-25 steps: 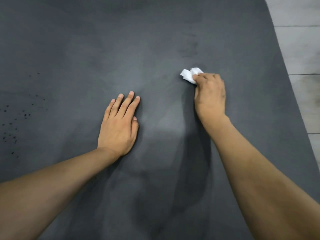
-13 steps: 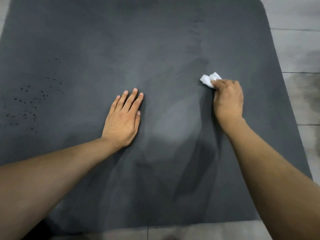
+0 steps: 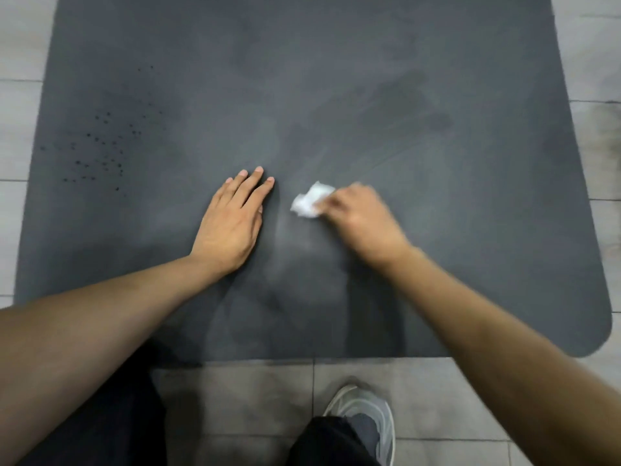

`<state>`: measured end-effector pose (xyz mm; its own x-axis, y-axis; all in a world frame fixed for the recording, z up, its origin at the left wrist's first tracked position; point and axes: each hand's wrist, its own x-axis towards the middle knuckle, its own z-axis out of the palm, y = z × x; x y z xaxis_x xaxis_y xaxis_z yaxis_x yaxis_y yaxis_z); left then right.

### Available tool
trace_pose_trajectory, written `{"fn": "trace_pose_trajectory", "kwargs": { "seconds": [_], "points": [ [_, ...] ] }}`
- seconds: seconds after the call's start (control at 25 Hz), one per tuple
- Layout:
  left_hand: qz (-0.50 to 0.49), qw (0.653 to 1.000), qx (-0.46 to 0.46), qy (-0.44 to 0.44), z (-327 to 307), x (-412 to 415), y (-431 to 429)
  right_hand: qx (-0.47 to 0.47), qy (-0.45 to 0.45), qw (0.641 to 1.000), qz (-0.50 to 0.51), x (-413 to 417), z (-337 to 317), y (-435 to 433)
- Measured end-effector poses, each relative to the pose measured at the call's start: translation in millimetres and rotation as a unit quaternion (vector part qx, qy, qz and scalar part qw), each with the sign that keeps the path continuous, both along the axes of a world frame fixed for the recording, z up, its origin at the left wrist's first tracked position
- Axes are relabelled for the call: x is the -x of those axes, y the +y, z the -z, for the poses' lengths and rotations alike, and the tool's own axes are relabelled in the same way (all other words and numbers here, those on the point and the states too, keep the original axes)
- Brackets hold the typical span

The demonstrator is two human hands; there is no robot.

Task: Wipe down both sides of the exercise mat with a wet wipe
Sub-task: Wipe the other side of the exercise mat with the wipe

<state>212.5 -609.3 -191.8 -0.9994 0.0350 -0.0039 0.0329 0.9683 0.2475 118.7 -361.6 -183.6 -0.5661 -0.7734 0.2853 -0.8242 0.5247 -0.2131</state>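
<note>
Head view, looking down. The dark grey exercise mat (image 3: 336,79) lies flat on pale floor tiles (image 3: 255,398), filling most of the frame; its near short edge runs across the lower middle and its long axis recedes toward the top. The right hand (image 3: 363,220), blurred by motion, is closed around a crumpled white wet wipe (image 3: 309,204), which protrudes from the fingertips toward the left and is pressed on the mat at frame centre. The left hand (image 3: 232,227) lies flat and open, palm down, holding nothing, just left of the wipe with a narrow strip of mat between them. A cluster of dark specks (image 3: 100,153) sits at the left of the frame, beyond the left hand as seen from the wipe; the left hand is the nearer to them. Faint streaks mark the mat at upper right. Judged from this layout, the upper face is under way and the specks call for a leftward stroke past the bracing hand. A shoe (image 3: 364,418) stands on the tiles at bottom centre.
</note>
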Motion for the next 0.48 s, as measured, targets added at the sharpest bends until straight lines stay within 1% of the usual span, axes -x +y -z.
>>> {"fn": "trace_pose_trajectory", "kwargs": {
  "seconds": [0.04,0.08,0.12,0.16,0.2,0.24,0.28,0.32,0.36,0.4,0.44,0.48],
  "points": [
    [-0.007,1.000,0.022,0.002,-1.8,-4.5,-1.1,-0.006,-0.002,0.994,0.108,25.4,-3.2,16.4],
    [-0.017,0.999,0.036,-0.001,-3.1,-10.4,-0.7,-0.010,-0.017,0.978,0.207,43.0,-5.3,33.1],
    [-0.027,0.999,0.041,-0.006,-3.9,-15.1,0.9,-0.006,-0.033,0.962,0.270,48.5,-7.3,41.8],
    [-0.033,0.999,0.040,-0.012,-4.0,-18.3,2.1,-0.008,-0.041,0.955,0.294,43.1,-8.5,38.3],
    [-0.035,0.999,0.037,-0.018,-3.4,-19.8,3.5,-0.005,-0.042,0.959,0.282,27.5,-13.0,25.3],
    [-0.037,0.998,0.036,-0.023,-3.1,-19.6,4.1,0.006,-0.049,0.970,0.238,4.5,-17.4,7.9],
    [-0.041,0.998,0.037,-0.026,-3.3,-19.5,4.2,0.014,-0.067,0.984,0.164,-25.3,-17.6,-10.2],
    [-0.044,0.998,0.037,-0.027,-3.1,-18.5,4.4,0.018,-0.090,0.993,0.070,-62.8,-15.1,-25.6],
    [-0.043,0.998,0.038,-0.028,-2.5,-17.6,3.8,0.001,-0.108,0.994,-0.021,-106.1,-14.8,-37.1],
    [-0.039,0.998,0.037,-0.029,-2.6,-17.6,2.7,-0.020,-0.107,0.989,-0.102,-147.4,-15.1,-43.1],
    [-0.034,0.998,0.035,-0.031,-3.1,-17.5,1.3,-0.029,-0.101,0.982,-0.160,-175.1,-18.5,-44.6],
    [-0.032,0.998,0.035,-0.031,-3.3,-17.9,0.1,-0.040,-0.097,0.972,-0.208,-181.1,-19.5,-42.6]
  ]
}}
